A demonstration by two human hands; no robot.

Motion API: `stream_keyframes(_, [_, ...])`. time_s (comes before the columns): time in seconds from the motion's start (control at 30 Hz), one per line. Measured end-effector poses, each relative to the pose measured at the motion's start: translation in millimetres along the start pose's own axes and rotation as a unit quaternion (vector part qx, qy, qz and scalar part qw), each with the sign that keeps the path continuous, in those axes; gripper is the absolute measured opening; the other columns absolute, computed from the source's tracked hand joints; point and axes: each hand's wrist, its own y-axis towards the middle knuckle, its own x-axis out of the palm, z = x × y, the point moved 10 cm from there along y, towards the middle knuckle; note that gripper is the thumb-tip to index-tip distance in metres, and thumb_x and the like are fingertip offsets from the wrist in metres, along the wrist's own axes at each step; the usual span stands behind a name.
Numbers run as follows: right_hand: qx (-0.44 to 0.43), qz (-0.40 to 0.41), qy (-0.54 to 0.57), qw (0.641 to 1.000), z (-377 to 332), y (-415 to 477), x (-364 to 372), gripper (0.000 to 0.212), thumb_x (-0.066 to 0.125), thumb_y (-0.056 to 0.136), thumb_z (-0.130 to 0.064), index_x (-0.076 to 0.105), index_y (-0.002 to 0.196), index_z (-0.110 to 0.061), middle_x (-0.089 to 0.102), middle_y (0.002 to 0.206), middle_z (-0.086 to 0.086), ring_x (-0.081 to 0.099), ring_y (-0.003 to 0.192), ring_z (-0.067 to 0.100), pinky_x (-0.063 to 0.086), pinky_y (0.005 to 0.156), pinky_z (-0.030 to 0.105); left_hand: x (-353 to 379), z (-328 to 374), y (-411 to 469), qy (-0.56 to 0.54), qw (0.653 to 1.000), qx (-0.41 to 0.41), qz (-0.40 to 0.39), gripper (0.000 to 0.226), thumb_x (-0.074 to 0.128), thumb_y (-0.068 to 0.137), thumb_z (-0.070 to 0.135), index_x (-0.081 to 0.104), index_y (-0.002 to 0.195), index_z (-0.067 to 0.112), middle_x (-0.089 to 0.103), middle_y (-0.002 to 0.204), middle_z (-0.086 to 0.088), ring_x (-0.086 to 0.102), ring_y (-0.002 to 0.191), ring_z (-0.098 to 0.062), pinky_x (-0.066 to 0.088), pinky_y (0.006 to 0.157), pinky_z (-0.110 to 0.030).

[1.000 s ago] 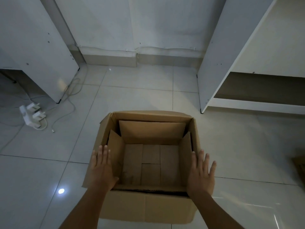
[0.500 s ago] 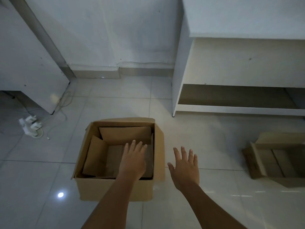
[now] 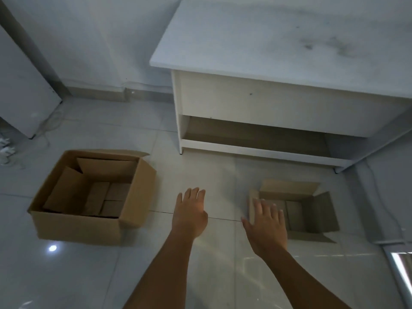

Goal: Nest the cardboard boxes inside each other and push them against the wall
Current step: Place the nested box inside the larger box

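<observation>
A large open cardboard box point(image 3: 75, 226) stands on the tiled floor at the left, its flaps folded inside. A smaller open cardboard box point(image 3: 321, 210) sits on the floor at the right, in front of the white cabinet. My left hand point(image 3: 189, 212) hovers over the bare floor between the two boxes, fingers spread, holding nothing. My right hand point(image 3: 266, 226) is stretched out with fingers apart over the near left corner of the smaller box; whether it touches the box is unclear.
A white cabinet point(image 3: 278, 101) with a low open shelf stands at the back right. A white panel point(image 3: 22, 90) leans at the far left, with a power strip point(image 3: 5, 148) and cables on the floor beside it. The wall point(image 3: 107, 41) and skirting run behind.
Both hands have left the large box and swung right. The view has turned right, so the large box now lies at the left and the smaller box is fully in view.
</observation>
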Motion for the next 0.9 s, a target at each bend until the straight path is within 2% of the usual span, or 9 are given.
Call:
stream_keyframes(0.17, [0.051, -0.002, -0.007, 0.999, 110, 3, -22, 0.069, 0.030, 0.096, -0.055, 0.016, 0.150, -0.016, 0.021, 0.160, 0.008, 0.016, 0.148, 0.031, 0.012, 0.121, 0.048, 26, 105, 10, 0.002, 0.999, 0.040, -0.006, 0.058, 0.048, 0.092, 0.023, 0.025, 0.146, 0.019, 0.030, 0.154, -0.002, 0.022, 0.144, -0.020, 0.015, 0.121, -0.041])
stream_keyframes(0.33, [0.083, -0.021, 0.017, 0.996, 183, 27, -12, 0.068, 0.034, 0.096, -0.054, 0.018, 0.150, -0.016, 0.020, 0.160, 0.007, 0.015, 0.148, 0.030, 0.013, 0.121, 0.048, 62, 162, 43, -0.009, 0.998, 0.046, -0.030, 0.059, 0.050, 0.093, 0.023, 0.026, 0.146, 0.020, 0.031, 0.153, -0.001, 0.024, 0.143, -0.019, 0.018, 0.120, -0.040])
stream_keyframes(0.67, [0.105, -0.057, 0.033, 0.992, 289, 113, 37, 0.065, 0.036, 0.096, -0.051, 0.019, 0.150, -0.020, 0.018, 0.160, 0.007, 0.017, 0.147, 0.030, 0.020, 0.120, 0.047, 145, 212, 130, -0.039, 0.998, 0.017, -0.050, 0.060, 0.052, 0.093, 0.025, 0.025, 0.146, 0.021, 0.035, 0.151, 0.000, 0.034, 0.138, -0.018, 0.028, 0.117, -0.035])
stream_keyframes(0.9, [0.109, -0.075, 0.015, 0.991, 373, 177, 113, 0.064, 0.041, 0.096, -0.046, 0.018, 0.149, -0.018, 0.020, 0.159, 0.010, 0.024, 0.144, 0.030, 0.028, 0.117, 0.045, 237, 200, 173, -0.052, 0.995, -0.065, -0.048, 0.062, 0.055, 0.092, 0.026, 0.025, 0.146, 0.022, 0.035, 0.151, -0.003, 0.039, 0.135, -0.020, 0.035, 0.110, -0.036])
